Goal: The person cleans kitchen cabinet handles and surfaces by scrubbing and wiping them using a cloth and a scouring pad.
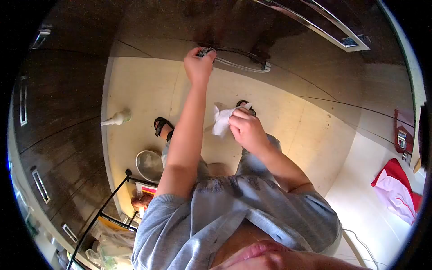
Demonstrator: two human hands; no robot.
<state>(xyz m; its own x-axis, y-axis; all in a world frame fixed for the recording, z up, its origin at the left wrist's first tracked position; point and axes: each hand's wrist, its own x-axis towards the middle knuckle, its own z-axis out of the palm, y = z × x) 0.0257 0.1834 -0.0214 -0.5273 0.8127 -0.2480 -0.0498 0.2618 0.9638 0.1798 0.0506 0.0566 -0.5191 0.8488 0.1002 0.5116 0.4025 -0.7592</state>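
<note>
My left hand [199, 65] is raised at the top centre, its fingers closed round a dark, speckled scrubber [206, 52]. The scrubber is against the left end of a long metal handle [243, 67] on the dark cabinet front [171, 27]. Lower and to the right, my right hand [247, 128] grips a crumpled white cloth [222, 120], which hangs out to the left of the fingers. This hand is apart from the cabinet, above the pale floor.
A white bottle [118, 118] lies at the left on the floor [297, 121]. Near it stand a round bowl [149, 165] and a black metal rack [100, 215] with bags. More dark drawers with handles line the left. A red and white cloth [396, 191] is at the right.
</note>
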